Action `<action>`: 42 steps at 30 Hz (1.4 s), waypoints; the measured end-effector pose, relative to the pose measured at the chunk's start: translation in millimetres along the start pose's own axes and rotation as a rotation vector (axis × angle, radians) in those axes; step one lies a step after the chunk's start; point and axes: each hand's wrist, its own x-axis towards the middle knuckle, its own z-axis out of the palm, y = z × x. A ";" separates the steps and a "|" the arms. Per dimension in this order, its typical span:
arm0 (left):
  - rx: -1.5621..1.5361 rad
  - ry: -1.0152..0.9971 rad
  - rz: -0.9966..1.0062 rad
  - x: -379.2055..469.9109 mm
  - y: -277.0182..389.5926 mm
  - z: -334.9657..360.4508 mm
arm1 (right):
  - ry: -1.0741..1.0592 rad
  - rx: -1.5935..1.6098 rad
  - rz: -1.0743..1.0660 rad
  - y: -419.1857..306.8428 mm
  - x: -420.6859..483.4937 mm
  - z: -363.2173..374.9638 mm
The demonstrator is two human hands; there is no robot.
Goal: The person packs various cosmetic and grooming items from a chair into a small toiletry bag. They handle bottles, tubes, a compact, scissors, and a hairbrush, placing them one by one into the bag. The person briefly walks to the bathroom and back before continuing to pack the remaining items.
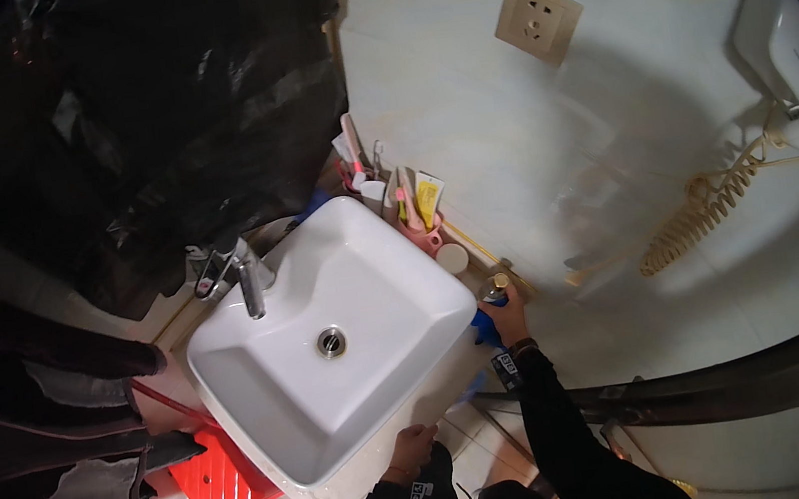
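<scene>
At the right corner of the white ceramic basin (377,313), my right hand (509,320) has its fingers around a small bottle (494,290) with a gold cap. The bottle stands by the tiled wall, its lower part hidden by the fingers. Something blue (484,329), perhaps a cloth, lies just beneath this hand. My left hand (412,448) is at the front edge of the counter (424,405), its fingers curled together and no object visible in them. Whether it touches the edge cannot be made out.
A chrome faucet (251,280) rises at the basin's left. Behind the basin stand a pink cup (422,237) with toothbrushes and tubes, and a round white lid (452,258). Dark garments (78,398) hang left, above a red plastic stool (221,474). A coiled cord (705,217) hangs right.
</scene>
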 end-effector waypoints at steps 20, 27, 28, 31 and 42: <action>0.895 -0.565 0.292 -3.0 -95.0 131.3 | -0.596 0.287 0.709 -21.4 -323.1 -211.1; 1.160 -0.832 0.099 -73.9 -233.7 254.6 | -0.210 0.356 0.568 -10.2 -502.8 -377.6; 1.182 -0.895 0.084 -85.3 -261.7 271.1 | -0.133 0.372 0.563 -4.7 -537.2 -404.2; 1.338 -1.069 0.032 -125.4 -355.9 318.5 | 0.101 0.408 0.553 12.6 -650.7 -478.4; 1.605 -1.480 -0.196 -252.8 -595.3 445.7 | 1.138 0.808 0.442 40.2 -906.9 -551.3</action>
